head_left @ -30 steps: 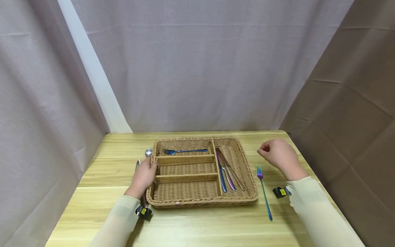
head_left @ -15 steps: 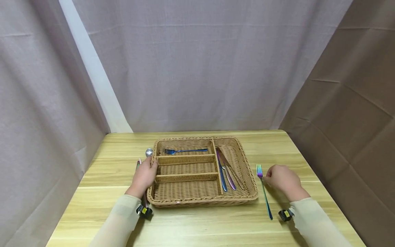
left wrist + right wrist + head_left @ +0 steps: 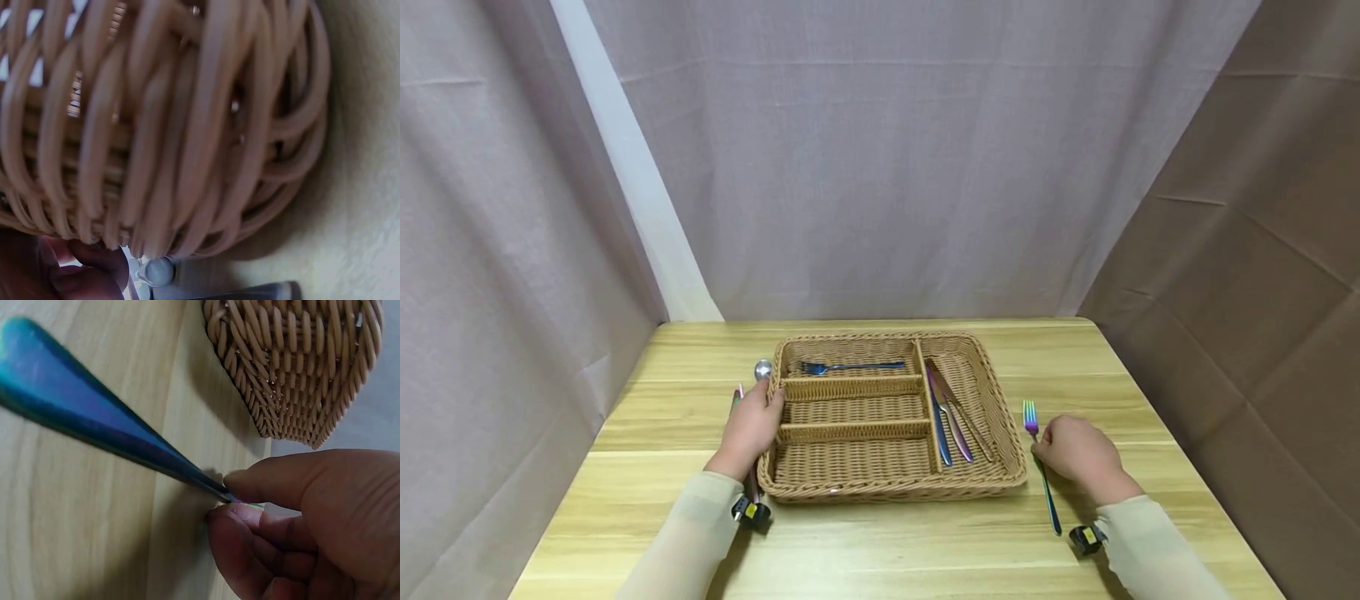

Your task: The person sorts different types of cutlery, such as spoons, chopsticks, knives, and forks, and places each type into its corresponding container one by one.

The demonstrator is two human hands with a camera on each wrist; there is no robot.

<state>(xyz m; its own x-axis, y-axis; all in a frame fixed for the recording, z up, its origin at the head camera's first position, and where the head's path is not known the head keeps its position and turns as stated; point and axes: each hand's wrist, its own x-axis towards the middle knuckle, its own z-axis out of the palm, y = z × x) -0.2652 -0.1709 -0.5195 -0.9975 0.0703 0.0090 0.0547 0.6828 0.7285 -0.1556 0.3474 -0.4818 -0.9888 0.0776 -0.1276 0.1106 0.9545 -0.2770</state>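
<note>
A rainbow-coloured fork (image 3: pixel 1048 496) lies right of the wicker cutlery tray (image 3: pixel 895 494), tines toward the back. My right hand (image 3: pixel 1081 454) pinches its neck between thumb and fingertips; in the right wrist view the fork's handle (image 3: pixel 100 403) runs out from the pinch toward the upper left. My left hand (image 3: pixel 748 429) grips the tray's left rim, thumb over the top, and the wicker fills most of the left wrist view. Inside the tray, a blue fork (image 3: pixel 850 367) lies in the back left compartment. Several knives (image 3: pixel 953 421) lie in the long right compartment.
Left of the tray, partly behind my left hand, are a spoon with a silvery bowl (image 3: pixel 762 369) and other cutlery handles (image 3: pixel 737 398). The wooden table (image 3: pixel 880 550) is bordered by grey curtains (image 3: pixel 887 183) at the back and brown cloth at the right.
My right hand has come down and toward the table's front, from above the fork onto its neck, and now pinches it. My left hand has stayed on the tray rim.
</note>
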